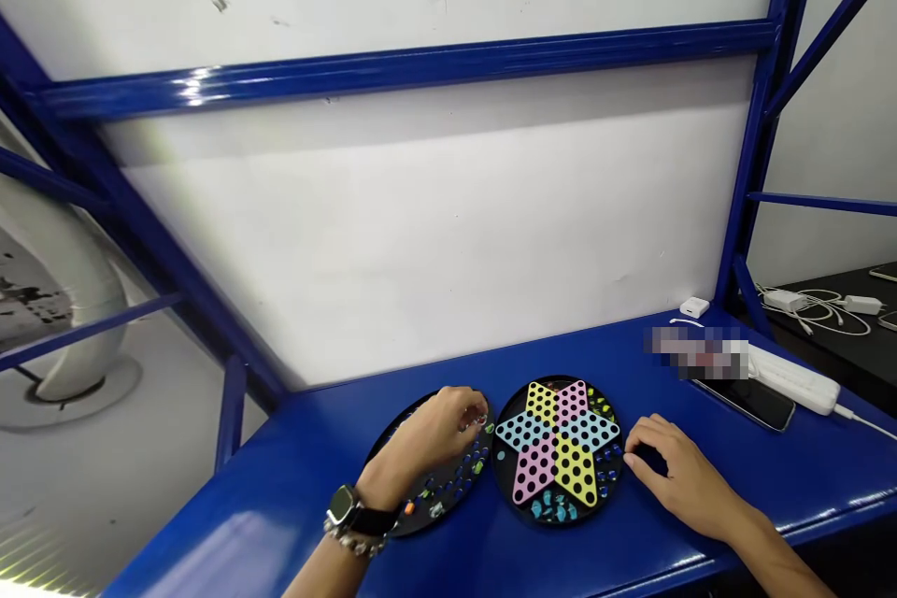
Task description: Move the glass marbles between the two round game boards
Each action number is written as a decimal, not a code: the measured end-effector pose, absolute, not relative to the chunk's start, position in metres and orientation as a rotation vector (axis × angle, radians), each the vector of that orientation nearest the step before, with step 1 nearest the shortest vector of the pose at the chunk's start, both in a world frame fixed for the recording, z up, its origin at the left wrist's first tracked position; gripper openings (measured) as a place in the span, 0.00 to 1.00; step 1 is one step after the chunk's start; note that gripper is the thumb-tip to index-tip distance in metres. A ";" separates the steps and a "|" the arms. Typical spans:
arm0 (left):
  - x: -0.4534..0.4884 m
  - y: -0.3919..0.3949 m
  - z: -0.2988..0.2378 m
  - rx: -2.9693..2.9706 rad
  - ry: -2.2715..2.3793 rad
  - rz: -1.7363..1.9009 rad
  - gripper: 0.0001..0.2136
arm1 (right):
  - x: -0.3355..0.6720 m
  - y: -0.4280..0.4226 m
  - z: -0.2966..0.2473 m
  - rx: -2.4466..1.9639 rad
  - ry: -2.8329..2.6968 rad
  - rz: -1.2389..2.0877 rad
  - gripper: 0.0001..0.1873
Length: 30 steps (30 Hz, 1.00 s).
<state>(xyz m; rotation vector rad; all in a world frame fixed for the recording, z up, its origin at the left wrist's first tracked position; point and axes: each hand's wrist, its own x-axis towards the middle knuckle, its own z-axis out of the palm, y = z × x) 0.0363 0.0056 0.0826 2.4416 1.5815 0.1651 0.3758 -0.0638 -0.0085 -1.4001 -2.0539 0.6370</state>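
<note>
A round black tray (448, 476) on the left holds loose dark-blue, green, orange and clear marbles. Over it is my left hand (441, 425), fingers curled downward and thumb apart from them; no held marble can be made out. Beside this tray lies a round Chinese checkers board (556, 437) with a star of yellow, pink and light-blue sections dotted with black holes. Its rim pockets hold light-blue marbles (553, 506), dark-blue marbles (608, 467) and yellow-green marbles (599, 404). My right hand (669, 462) rests on the table at the board's right edge, loosely bent, thumb slightly apart, nothing visible in it.
The blue table (511, 561) backs onto a white panel (448, 224) framed by blue metal bars (420, 65). At right lie a phone (749, 402), a white power strip (791, 378) with a cable and a small white case (694, 306). Chargers (785, 301) lie on a dark surface beyond.
</note>
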 end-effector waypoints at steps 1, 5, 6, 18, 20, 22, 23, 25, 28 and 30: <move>0.044 0.013 0.085 2.454 1.529 0.218 0.10 | 0.376 -0.064 -0.008 -1.400 -2.053 0.639 0.11; 0.092 0.050 0.074 2.500 1.383 0.329 0.10 | 0.378 -0.064 -0.008 -1.417 -2.056 0.663 0.13; 0.106 0.058 0.068 2.515 1.371 0.324 0.10 | 0.378 -0.064 -0.008 -1.420 -2.062 0.662 0.13; 0.061 0.077 0.056 2.361 1.605 0.379 0.15 | 0.382 -0.061 -0.020 -1.378 -2.092 0.578 0.13; 0.026 0.078 0.059 2.314 1.698 0.334 0.16 | 0.381 -0.061 -0.018 -1.391 -2.079 0.610 0.12; 0.001 0.075 0.057 2.265 1.743 0.238 0.15 | 0.380 -0.062 -0.017 -1.390 -2.067 0.631 0.12; -0.006 0.073 0.055 2.246 1.746 0.193 0.15 | 0.380 -0.062 -0.016 -1.385 -2.063 0.636 0.12; -0.008 0.067 0.048 2.258 1.745 0.131 0.16 | 0.380 -0.063 -0.016 -1.377 -2.061 0.645 0.12; 0.005 0.062 0.040 2.341 1.763 0.088 0.16 | 0.381 -0.064 -0.015 -1.389 -2.059 0.675 0.13; 0.016 0.062 0.037 2.374 1.774 0.065 0.14 | 0.380 -0.064 -0.014 -1.404 -2.055 0.696 0.13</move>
